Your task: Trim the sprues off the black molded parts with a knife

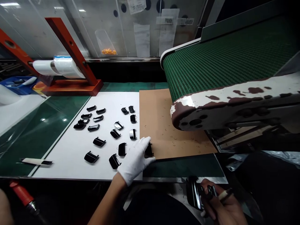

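Note:
My left hand [136, 157], in a white glove, is at the front of the white sheet. Its fingers and thumb are closed around a glossy black plastic part [149, 150] at the border with the brown cardboard, and the glove hides some of it. At the bottom right, my bare right hand [221, 203] grips another glossy black plastic part [195, 193] and a slim pale pen-like tool [225, 195] together. Several similar black parts with small clips, one of them a dark part [98, 142], lie spread over the white sheet [67, 147] left of my glove.
Small curled scraps dot the cardboard [154, 122]. Above it juts a green conveyor belt [222, 59]. A red stand [70, 87] with film rolls [67, 66] is at the back left. A white-handled tool [36, 161] and a red-handled tool [21, 192] are at left.

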Motion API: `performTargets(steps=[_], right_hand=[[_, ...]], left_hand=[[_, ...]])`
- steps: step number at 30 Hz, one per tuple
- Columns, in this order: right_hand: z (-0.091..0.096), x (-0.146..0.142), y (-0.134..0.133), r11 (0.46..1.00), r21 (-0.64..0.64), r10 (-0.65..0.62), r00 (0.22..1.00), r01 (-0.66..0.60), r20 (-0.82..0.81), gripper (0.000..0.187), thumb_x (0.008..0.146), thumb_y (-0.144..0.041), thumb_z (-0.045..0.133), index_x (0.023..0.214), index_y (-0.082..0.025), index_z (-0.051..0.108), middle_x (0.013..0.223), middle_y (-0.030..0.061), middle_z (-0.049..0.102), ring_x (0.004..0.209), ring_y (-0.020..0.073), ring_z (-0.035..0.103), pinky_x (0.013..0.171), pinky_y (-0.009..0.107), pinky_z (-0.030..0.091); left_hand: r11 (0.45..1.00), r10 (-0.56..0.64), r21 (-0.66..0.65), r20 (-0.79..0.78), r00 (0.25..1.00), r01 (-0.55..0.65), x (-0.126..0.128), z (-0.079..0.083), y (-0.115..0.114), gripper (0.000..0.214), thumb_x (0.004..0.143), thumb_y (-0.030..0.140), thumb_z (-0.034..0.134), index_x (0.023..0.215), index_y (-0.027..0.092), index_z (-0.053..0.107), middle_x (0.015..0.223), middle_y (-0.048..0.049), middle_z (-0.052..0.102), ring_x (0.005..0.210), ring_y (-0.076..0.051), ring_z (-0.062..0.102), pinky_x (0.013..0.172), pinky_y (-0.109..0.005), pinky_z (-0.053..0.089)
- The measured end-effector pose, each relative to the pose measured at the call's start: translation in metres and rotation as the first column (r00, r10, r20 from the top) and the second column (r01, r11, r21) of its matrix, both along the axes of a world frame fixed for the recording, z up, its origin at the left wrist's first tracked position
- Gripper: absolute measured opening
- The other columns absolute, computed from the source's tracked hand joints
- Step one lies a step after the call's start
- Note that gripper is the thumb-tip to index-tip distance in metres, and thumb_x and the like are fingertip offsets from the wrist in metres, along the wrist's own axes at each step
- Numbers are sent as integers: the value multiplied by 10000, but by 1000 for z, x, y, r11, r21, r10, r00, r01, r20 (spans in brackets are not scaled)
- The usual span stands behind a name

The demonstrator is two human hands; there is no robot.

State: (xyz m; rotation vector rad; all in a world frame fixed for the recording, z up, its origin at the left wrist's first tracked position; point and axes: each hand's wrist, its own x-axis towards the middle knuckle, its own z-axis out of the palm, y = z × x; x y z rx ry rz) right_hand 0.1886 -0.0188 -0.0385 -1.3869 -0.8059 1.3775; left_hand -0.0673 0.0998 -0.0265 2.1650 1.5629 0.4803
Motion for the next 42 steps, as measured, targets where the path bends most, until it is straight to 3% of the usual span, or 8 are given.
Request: performTargets(steps=[3,6,12,22,30,33,36,42], right_hand=[[-7,-8,-1,1000,-8,7,1000,-7,3,340,773,-558,690,817,-224,742,463,-38,418,403,78,325,422,231,231],[-4,-23,2,997,19,68,998,-68,-14,409,767,-603,671,732,-197,713,466,-46,384,405,69,289,419,235,183],[6,-44,3,999,-39,-1,997,-3,-81,453,725,-629,705,708,-183,625,477,-78,351,433,60,216,439,234,153],[-1,-43,3,999,13,-31,996,33,-88,452,784,-600,660,636,-191,538,436,-85,315,435,77,220,464,250,149],[4,-28,13,991,-21,-133,991,133,35,467,783,-618,648,954,-189,718,454,-40,497,374,62,293,421,221,197],[6,-26,15,996,-86,12,991,-1,130,485,726,-573,733,972,-154,722,357,-96,351,350,66,272,416,226,204],[9,-26,17,979,-166,140,979,-114,151,497,711,-585,741,898,-125,729,407,-58,453,352,49,278,411,226,188],[7,-21,10,953,-261,127,985,-153,-114,404,689,-507,806,804,-125,746,344,-119,302,347,-3,175,387,178,87]], left_hand=[[997,-63,-33,137,989,68,8,11,-33,851,717,329,836,1427,217,379,1401,-148,533,1299,-308,506,1083,-473,434],[964,-202,-71,429,880,256,25,18,-59,1059,573,483,888,1457,235,361,1360,-151,572,1233,-335,568,1032,-456,494],[947,-202,-74,614,763,311,49,16,-67,996,564,396,916,1420,236,433,1203,-97,676,1066,-289,669,947,-370,537],[949,-161,-111,638,753,296,55,15,-70,987,568,288,919,1421,268,423,1215,-47,680,1049,-246,680,938,-328,542],[930,-331,265,300,895,255,47,-1,-58,785,792,249,748,1444,205,313,1205,-129,658,1079,-275,647,947,-411,540],[889,-408,317,225,885,330,39,-4,-54,777,829,207,689,1465,208,243,1194,-134,666,1092,-287,642,949,-433,538],[870,-450,324,207,869,373,33,-5,-56,790,843,249,685,1473,219,210,1223,-135,654,1129,-290,630,976,-428,526],[902,-407,272,275,871,335,38,-21,-76,772,807,323,712,1438,208,282,1181,-134,667,1119,-299,631,918,-392,560]])
